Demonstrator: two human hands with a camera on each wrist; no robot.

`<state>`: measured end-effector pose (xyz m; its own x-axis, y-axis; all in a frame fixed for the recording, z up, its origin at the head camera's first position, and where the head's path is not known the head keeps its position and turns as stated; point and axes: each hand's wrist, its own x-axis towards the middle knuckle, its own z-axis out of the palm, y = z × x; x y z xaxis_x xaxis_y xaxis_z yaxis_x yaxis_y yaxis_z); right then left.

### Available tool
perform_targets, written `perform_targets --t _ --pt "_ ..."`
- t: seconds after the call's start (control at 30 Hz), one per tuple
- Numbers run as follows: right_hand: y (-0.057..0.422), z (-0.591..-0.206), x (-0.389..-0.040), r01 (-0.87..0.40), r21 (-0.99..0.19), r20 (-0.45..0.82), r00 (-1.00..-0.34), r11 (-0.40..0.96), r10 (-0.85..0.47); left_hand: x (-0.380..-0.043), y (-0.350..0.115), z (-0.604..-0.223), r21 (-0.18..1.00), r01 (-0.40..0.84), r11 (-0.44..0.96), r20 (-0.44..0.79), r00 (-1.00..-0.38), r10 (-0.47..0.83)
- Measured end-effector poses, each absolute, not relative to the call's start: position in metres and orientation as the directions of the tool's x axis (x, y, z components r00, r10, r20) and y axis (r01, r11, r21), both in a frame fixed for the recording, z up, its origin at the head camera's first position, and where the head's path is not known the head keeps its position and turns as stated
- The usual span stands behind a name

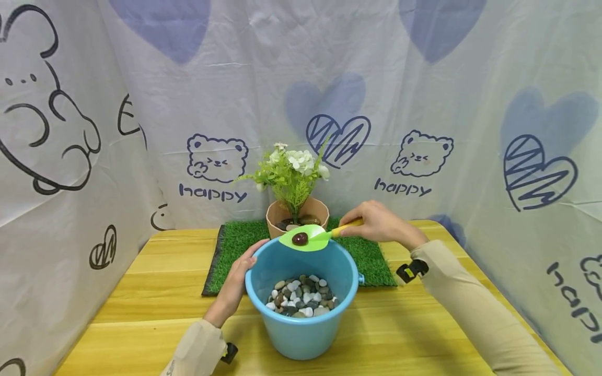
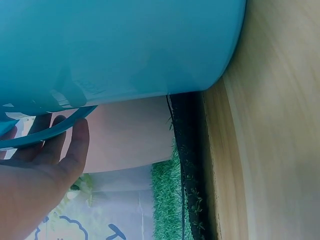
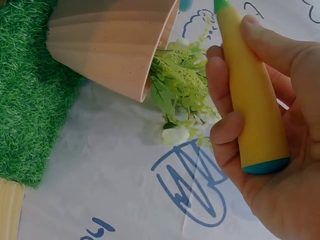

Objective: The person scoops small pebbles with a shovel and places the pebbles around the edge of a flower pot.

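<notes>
A blue bucket (image 1: 303, 337) stands on the table, with several white, grey and brown pebbles (image 1: 301, 297) at its bottom. My left hand (image 1: 236, 282) grips its rim on the left side; the left wrist view shows the fingers (image 2: 77, 145) bent about that rim. In my right hand (image 1: 376, 222) is the yellow handle (image 3: 252, 95) of a trowel, the fingers wrapped round it. Its green blade (image 1: 320, 241) lies level above the bucket's far rim and carries one dark red stone (image 1: 300, 239). The pebbles are out of sight in both wrist views.
Behind the bucket a pinkish flowerpot (image 1: 277, 215) holds a plant with white flowers (image 1: 301, 162) and some stones (image 1: 310, 220). It stands on a green turf mat (image 1: 240, 245). Wooden table (image 1: 155, 297) surrounds the mat, and a printed cloth (image 1: 263, 62) hangs behind and at both sides.
</notes>
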<state>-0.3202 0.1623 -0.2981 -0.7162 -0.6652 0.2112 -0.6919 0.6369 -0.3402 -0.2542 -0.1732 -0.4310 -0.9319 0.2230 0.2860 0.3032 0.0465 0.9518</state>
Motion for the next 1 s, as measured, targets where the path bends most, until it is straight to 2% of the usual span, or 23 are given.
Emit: perform_targets --t 0.2,0.57,1.0 --pt "0.167 -0.294 -0.323 -0.676 -0.326 0.191 -0.731 0.661 -0.655 -0.254 -0.173 -0.430 0.949 0.311 0.051 0.293 -0.930 0.221" --pt "0.166 -0.289 -0.335 -0.625 -0.313 0.230 -0.780 0.715 -0.581 -0.254 -0.172 -0.430 0.950 0.311 0.039 0.297 -0.932 0.206" --pt "0.161 -0.303 -0.351 -0.542 -0.321 0.219 -0.840 0.777 -0.496 -0.255 -0.171 -0.433 0.956 0.291 0.029 0.280 -0.940 0.193"
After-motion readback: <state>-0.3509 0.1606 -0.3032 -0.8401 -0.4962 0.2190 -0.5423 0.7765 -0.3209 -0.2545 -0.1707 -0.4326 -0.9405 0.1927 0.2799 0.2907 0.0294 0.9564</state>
